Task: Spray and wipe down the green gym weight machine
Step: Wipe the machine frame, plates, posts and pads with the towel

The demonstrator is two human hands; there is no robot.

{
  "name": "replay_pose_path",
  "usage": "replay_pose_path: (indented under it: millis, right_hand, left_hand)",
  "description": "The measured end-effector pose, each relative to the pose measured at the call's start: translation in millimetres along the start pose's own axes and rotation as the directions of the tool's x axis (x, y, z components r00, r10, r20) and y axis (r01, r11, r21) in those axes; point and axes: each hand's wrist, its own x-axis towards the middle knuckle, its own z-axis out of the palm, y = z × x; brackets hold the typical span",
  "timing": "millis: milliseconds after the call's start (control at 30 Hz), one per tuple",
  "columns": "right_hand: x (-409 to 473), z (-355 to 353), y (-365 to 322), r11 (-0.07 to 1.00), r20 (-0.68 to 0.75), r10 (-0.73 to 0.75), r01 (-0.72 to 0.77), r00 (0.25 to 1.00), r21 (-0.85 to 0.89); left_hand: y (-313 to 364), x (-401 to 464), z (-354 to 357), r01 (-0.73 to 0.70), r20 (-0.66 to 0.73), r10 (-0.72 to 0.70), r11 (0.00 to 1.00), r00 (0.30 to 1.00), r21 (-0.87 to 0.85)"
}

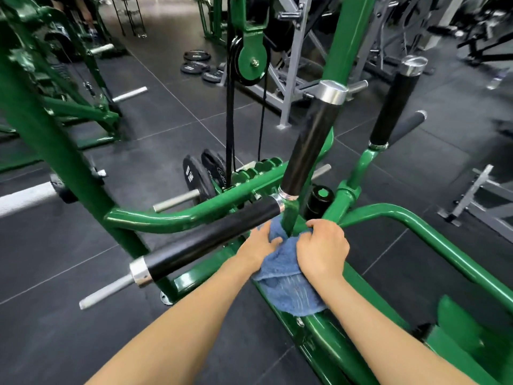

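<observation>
Blue cloth (288, 284), 2 hands (gripping), green post (290, 218)

The floor (155, 129) is laid with dark rubber tiles, pale seams running between them, and it shines faintly under overhead light. Loose black weight plates (198, 65) lie flat on it toward the back. Beside them stands a grey steel frame (288, 87) with angled struts. More grey and black gym equipment (477, 31) crowds the far right, and another grey stand (477, 195) sits at the right edge.
</observation>
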Motion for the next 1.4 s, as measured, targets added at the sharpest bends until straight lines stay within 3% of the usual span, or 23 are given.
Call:
replay_pose_path:
  millis: [100,167,233,267,400,467,533,633,733,800,933,1067,1133,1233,1300,1367,1400]
  right_hand:
    - [2,7,-8,0.997,-0.009,-0.014,0.013,1.0,-0.082]
    - [3,8,-10,0.993,0.008,-0.024,0.024,1.0,-0.119]
    - [4,8,-7,0.997,0.008,-0.021,0.021,1.0,-0.076]
    - [3,10,-5,0.999,0.0,-0.015,0.015,1.0,-0.049]
    - [1,13,-3,1.0,-0.048,-0.015,0.014,0.999,-0.012]
    - [-1,13,-6,1.0,-0.068,-0.02,0.018,0.997,-0.025]
    - [-3,14,-7,1.0,-0.089,-0.02,0.018,0.996,-0.019]
    - [1,16,-4,0.999,-0.101,-0.032,0.032,0.994,-0.006]
    - [-1,16,-3,0.999,-0.11,-0.022,0.026,0.994,0.035]
    - [-4,16,-1,0.997,-0.116,-0.04,0.048,0.993,0.068]
    - [-17,7,14,0.957,-0.107,-0.252,0.264,0.962,0.118]
    - [-24,-6,49,0.909,-0.125,-0.397,0.408,0.909,0.079]
    - [-24,-18,63,0.946,-0.087,-0.288,0.298,0.954,0.128]
    - [-17,-43,73,0.941,0.06,0.1,-0.114,0.993,0.318]
    - [-10,-66,65,0.796,0.266,0.254,-0.357,0.93,0.488]
    - [-1,-90,57,0.509,0.508,0.137,-0.5,0.85,0.7]
    - [1,-100,54,0.426,0.55,0.028,-0.508,0.835,0.749]
  left_hand:
    - [1,9,3,0.015,-0.078,-0.013,1.0,0.997,0.027]
    - [-5,6,1,0.092,-0.132,-0.119,0.976,0.984,-0.197]
    - [-11,-3,4,0.161,-0.082,-0.229,0.857,0.97,-0.49]
    - [-16,-6,6,0.163,-0.073,-0.23,0.848,0.971,-0.504]
    - [-15,-6,11,0.006,-0.032,-0.007,0.999,0.999,-0.04]
    - [-10,0,10,-0.019,-0.013,0.02,0.998,1.0,0.059]
    - [-6,6,7,-0.036,-0.087,0.044,0.995,0.995,0.094]
    - [-2,9,3,-0.045,-0.138,0.05,0.998,0.989,0.033]
    - [0,5,0,0.094,-0.159,-0.124,0.979,0.979,-0.183]
    - [0,3,2,0.19,-0.144,-0.228,0.952,0.963,-0.239]
    - [-1,-37,-1,0.331,-0.092,-0.375,0.891,0.923,-0.312]
    - [27,-86,-6,0.257,-0.147,-0.333,0.888,0.932,-0.38]
    - [60,-94,-9,0.186,-0.176,-0.252,0.928,0.951,-0.324]
    - [106,-89,-4,0.103,-0.168,-0.162,0.944,0.972,-0.314]
    - [130,-77,3,0.083,-0.173,-0.165,0.912,0.971,-0.401]
    - [150,-61,10,0.098,-0.105,-0.172,0.861,0.979,-0.499]
    - [158,-54,12,0.144,-0.023,-0.183,0.839,0.983,-0.525]
